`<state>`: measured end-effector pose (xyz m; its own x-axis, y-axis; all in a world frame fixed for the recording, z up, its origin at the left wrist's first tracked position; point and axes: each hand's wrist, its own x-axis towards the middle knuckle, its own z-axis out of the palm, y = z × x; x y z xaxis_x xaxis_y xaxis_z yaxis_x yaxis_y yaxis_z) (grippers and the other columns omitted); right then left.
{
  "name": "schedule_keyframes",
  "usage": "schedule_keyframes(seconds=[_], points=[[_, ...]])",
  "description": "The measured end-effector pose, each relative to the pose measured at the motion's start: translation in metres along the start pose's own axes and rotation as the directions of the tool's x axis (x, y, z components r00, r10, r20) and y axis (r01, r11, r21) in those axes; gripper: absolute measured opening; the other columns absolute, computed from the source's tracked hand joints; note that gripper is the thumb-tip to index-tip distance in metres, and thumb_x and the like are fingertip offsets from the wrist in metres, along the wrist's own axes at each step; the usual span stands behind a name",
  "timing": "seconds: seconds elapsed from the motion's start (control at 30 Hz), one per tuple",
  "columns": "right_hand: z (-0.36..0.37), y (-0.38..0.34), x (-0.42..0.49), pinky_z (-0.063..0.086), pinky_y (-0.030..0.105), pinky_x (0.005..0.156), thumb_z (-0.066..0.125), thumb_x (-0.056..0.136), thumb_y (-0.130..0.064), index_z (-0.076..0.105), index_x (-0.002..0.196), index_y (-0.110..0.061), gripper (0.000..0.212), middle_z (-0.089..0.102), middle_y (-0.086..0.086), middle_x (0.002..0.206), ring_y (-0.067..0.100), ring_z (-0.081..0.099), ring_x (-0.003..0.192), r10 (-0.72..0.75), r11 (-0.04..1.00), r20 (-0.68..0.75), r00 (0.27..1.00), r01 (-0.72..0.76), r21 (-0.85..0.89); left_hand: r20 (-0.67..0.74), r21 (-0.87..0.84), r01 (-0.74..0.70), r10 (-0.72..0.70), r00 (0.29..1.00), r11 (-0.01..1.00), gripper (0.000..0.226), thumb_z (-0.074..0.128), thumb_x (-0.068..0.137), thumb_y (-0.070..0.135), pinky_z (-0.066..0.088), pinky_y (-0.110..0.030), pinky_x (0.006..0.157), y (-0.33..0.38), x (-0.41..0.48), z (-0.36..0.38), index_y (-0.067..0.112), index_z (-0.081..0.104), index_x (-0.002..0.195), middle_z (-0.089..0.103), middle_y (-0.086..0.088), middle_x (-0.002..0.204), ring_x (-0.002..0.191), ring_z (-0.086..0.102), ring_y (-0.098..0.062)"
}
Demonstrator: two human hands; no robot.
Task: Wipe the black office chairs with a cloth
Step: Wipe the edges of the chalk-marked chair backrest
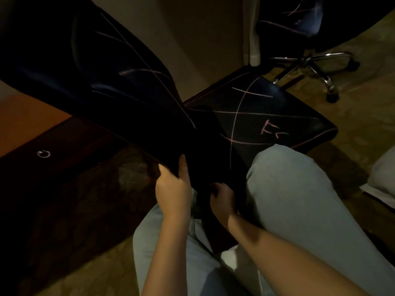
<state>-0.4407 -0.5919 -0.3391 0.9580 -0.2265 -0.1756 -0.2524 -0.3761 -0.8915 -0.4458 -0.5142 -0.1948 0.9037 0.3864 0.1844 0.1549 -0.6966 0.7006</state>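
Left hand [173, 189]: fingers grip the chair back [96, 71] edge, lower centre.
Right hand [222, 199]: fingers curled against the pink-marked seat [267, 116]; whether they hold anything, cannot tell.

The floor [363, 124] is a patterned tan carpet. At far right a black office chair [288, 28] stands on it on a chrome star base [312, 60] with casters. A dark wooden cabinet [64, 142] sits at left, and something white [382, 182] lies at the right edge.
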Motion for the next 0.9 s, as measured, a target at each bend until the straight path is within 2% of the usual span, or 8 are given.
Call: schedule_keyframes(seconds=[0.17, 0.3, 0.37, 0.47, 0.63, 0.73, 0.8, 0.9], points=[[-0.028, -0.037, -0.002, 0.047, 0.029, 0.084, 0.054, 0.088, 0.002, 0.070, 0.104, -0.005, 0.023, 0.067, 0.010, 0.106, 0.024, 0.062, 0.101, -0.086, 0.995, 0.028, 0.996, 0.084, 0.058, 0.167, 0.021, 0.066, -0.069, 0.984, 0.998, 0.067, 0.038, 0.089, 0.066, 0.052, -0.033, 0.061, 0.011, 0.004, -0.018, 0.018, 0.042, 0.136, 0.058, 0.009, 0.084, 0.072, 0.060, -0.012], [-0.066, -0.092, -0.007, 0.051, 0.026, 0.080, 0.061, 0.088, -0.005, 0.073, 0.099, -0.011, 0.018, 0.071, 0.005, 0.099, 0.017, 0.066, 0.092, -0.374, 0.925, 0.052, 0.926, 0.369, 0.085, 0.265, 0.077, 0.054, -0.072, 0.962, 0.996, 0.081, 0.026, 0.081, 0.076, 0.041, -0.025, 0.056, 0.024, 0.014, -0.043, 0.018, 0.050, 0.132, 0.055, 0.010, 0.089, 0.070, 0.050, -0.004], [-0.085, -0.134, -0.013, 0.052, 0.027, 0.085, 0.063, 0.089, -0.007, 0.073, 0.102, -0.012, 0.017, 0.071, 0.003, 0.100, 0.014, 0.066, 0.094, -0.475, 0.874, 0.026, 0.879, 0.469, 0.126, 0.215, 0.028, 0.006, -0.012, 0.977, 1.000, 0.089, 0.022, 0.074, 0.079, 0.040, -0.029, 0.063, 0.033, 0.016, -0.061, 0.017, 0.055, 0.129, 0.062, 0.002, 0.103, 0.085, 0.058, -0.014], [-0.111, -0.210, -0.021, 0.051, 0.020, 0.088, 0.064, 0.088, -0.004, 0.072, 0.106, -0.009, 0.021, 0.071, 0.002, 0.102, 0.008, 0.064, 0.095, -0.636, 0.741, -0.129, 0.761, 0.649, 0.173, 0.064, -0.126, -0.089, 0.097, 0.993, 0.988, 0.088, 0.023, 0.079, 0.081, 0.042, -0.032, 0.077, 0.047, 0.022, -0.089, 0.017, 0.056, 0.129, 0.064, -0.006, 0.118, 0.107, 0.060, -0.025], [-0.141, -0.318, -0.027, 0.052, 0.017, 0.087, 0.064, 0.085, 0.003, 0.069, 0.111, -0.007, 0.028, 0.069, 0.003, 0.106, 0.009, 0.064, 0.098, -0.725, 0.532, -0.364, 0.585, 0.811, 0.244, -0.144, -0.265, -0.238, 0.205, 0.968, 0.934, 0.076, 0.025, 0.085, 0.074, 0.042, -0.027, 0.073, 0.079, 0.037, -0.141, 0.018, 0.056, 0.128, 0.061, 0.012, 0.101, 0.094, 0.056, -0.007], [-0.121, -0.328, -0.026, 0.047, 0.018, 0.091, 0.062, 0.087, 0.001, 0.068, 0.113, -0.005, 0.028, 0.066, 0.007, 0.111, 0.015, 0.061, 0.105, -0.806, 0.529, -0.226, 0.547, 0.837, 0.139, -0.197, -0.336, -0.255, 0.197, 0.960, 0.907, 0.074, 0.024, 0.085, 0.071, 0.038, -0.024, 0.075, 0.096, 0.045, -0.164, 0.020, 0.053, 0.130, 0.060, 0.009, 0.110, 0.098, 0.054, -0.005], [-0.104, -0.311, -0.023, 0.047, 0.024, 0.089, 0.055, 0.093, -0.011, 0.066, 0.110, -0.004, 0.022, 0.064, 0.007, 0.107, 0.020, 0.057, 0.104, -0.826, 0.552, -0.134, 0.547, 0.834, 0.004, -0.201, -0.337, -0.238, 0.177, 0.964, 0.911, 0.070, 0.028, 0.083, 0.069, 0.038, -0.022, 0.068, 0.104, 0.052, -0.173, 0.020, 0.052, 0.126, 0.060, 0.012, 0.102, 0.089, 0.055, -0.003], [-0.100, -0.282, -0.015, 0.052, 0.034, 0.071, 0.041, 0.092, -0.031, 0.065, 0.087, -0.008, 0.034, 0.061, 0.002, 0.090, 0.020, 0.052, 0.092, -0.831, 0.544, -0.230, 0.506, 0.825, -0.151, -0.201, -0.237, -0.228, 0.182, 0.963, 0.944, 0.063, 0.041, 0.086, 0.068, 0.038, -0.018, 0.061, 0.107, 0.063, -0.176, 0.020, 0.052, 0.125, 0.058, 0.014, 0.096, 0.082, 0.053, 0.001]])
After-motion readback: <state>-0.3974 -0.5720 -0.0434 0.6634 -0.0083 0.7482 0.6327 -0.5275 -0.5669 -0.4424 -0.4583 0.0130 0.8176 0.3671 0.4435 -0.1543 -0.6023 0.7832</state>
